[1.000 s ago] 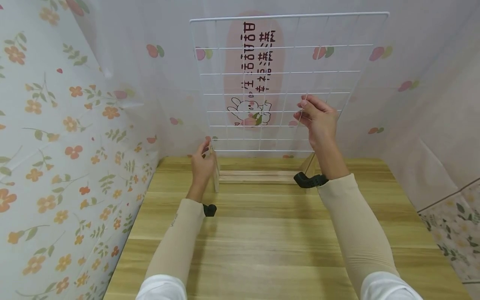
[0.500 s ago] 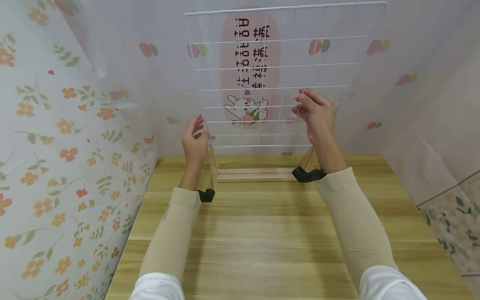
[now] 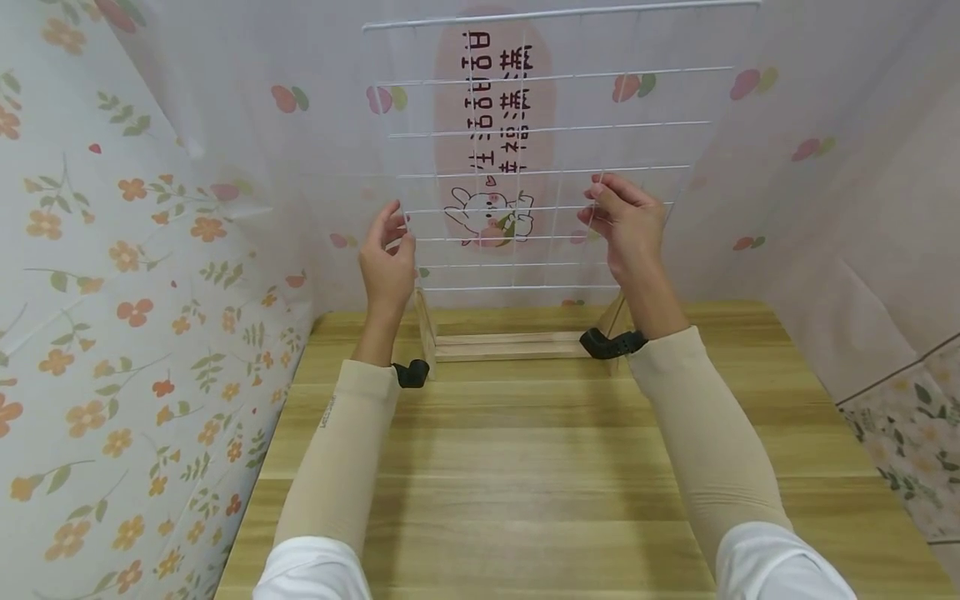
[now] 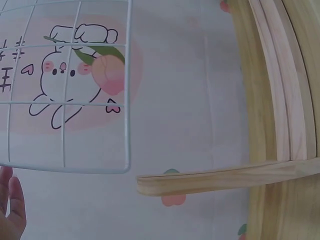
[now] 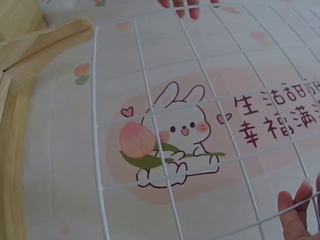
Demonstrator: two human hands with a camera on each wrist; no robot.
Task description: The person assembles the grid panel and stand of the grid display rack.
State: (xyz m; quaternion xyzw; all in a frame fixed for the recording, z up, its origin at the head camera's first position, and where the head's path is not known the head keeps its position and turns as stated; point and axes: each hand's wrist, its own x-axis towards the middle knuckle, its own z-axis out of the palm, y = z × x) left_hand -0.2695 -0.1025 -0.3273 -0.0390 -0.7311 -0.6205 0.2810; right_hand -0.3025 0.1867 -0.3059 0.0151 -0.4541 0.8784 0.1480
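A white wire grid panel point(image 3: 562, 14) stands upright before me, its lower edge just above a small wooden stand point(image 3: 513, 347). My right hand point(image 3: 636, 229) pinches one of its wires between thumb and fingers, toward the right side. At the grid's left edge is my left hand point(image 3: 387, 262), fingers slightly bent and touching the side wire. The left wrist view has the grid's lower corner close to the tip of a wooden upright point(image 4: 210, 181), with a small gap between them. In the right wrist view another upright point(image 5: 55, 40) meets or overlaps the corner; I cannot tell which.
The stand sits at the back of a wood-grain table point(image 3: 517, 467). Behind it hangs a pale curtain point(image 3: 337, 150) printed with a rabbit, lettering and fruit. A floral sheet point(image 3: 150, 350) borders the left side.
My left hand has risen from the stand's upright to higher along the grid's left edge. The right hand keeps its pinch on the wire, with little movement.
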